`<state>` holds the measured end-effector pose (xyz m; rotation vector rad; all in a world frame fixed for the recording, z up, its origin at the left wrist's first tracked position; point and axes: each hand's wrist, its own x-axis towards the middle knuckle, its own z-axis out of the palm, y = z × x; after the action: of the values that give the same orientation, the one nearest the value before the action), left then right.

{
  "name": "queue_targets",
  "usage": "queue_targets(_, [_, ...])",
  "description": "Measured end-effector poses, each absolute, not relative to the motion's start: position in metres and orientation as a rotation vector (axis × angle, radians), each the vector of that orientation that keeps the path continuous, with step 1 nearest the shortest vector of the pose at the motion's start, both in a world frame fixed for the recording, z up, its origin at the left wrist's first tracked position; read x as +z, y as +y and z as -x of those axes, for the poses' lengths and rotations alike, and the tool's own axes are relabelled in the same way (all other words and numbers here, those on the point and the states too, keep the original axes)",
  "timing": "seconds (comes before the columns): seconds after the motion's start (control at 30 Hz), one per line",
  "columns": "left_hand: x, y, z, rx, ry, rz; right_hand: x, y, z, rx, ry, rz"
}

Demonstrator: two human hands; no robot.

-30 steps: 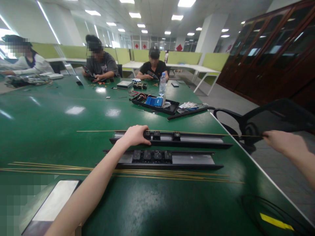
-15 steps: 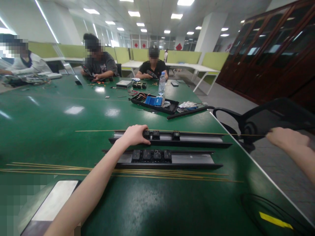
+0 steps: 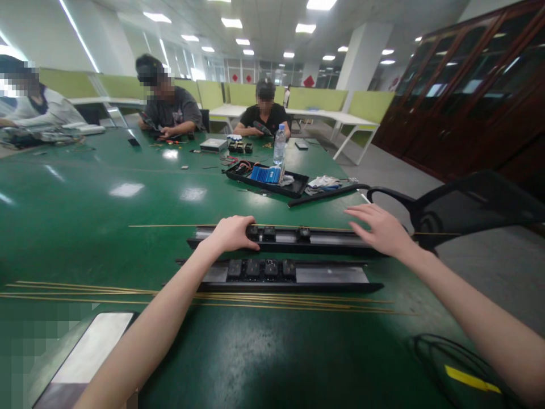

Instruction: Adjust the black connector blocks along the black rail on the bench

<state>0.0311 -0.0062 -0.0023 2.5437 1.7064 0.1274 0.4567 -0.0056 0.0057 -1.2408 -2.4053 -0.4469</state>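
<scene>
Two long black socket strips lie side by side on the green table [image 3: 106, 227]. My left hand [image 3: 232, 234] is curled over the left part of the far strip [image 3: 323, 240], beside its black socket modules. My right hand [image 3: 381, 229] hovers over the right end of that strip with fingers stretched out and nothing in it. A thin brass rod [image 3: 170, 226] runs along the far side of this strip, past the table edge. The near strip [image 3: 327, 276] holds several socket modules, untouched.
Several brass rods [image 3: 106, 291] lie in front of the near strip. A black tray [image 3: 298, 187] with blue parts and a water bottle [image 3: 280, 145] stand farther back. A black office chair [image 3: 464, 207] is at the right edge. Three people work at the far side.
My right hand has let go of the rod's right end beyond the table edge and moved left to the far strip's right end, fingers open. My left hand stayed put.
</scene>
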Motion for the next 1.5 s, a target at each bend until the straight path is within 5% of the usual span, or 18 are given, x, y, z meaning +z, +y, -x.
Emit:
queue_targets(0.3, [-0.005,-0.004,-0.029,0.156,1.686,-2.583,-0.021,-0.013,-0.371,-0.456,-2.393,1.077])
queue_targets(1.5, [-0.006,-0.002,-0.029,0.187,1.637,-2.514,-0.039,-0.016,-0.355,-0.295,-2.142,1.129])
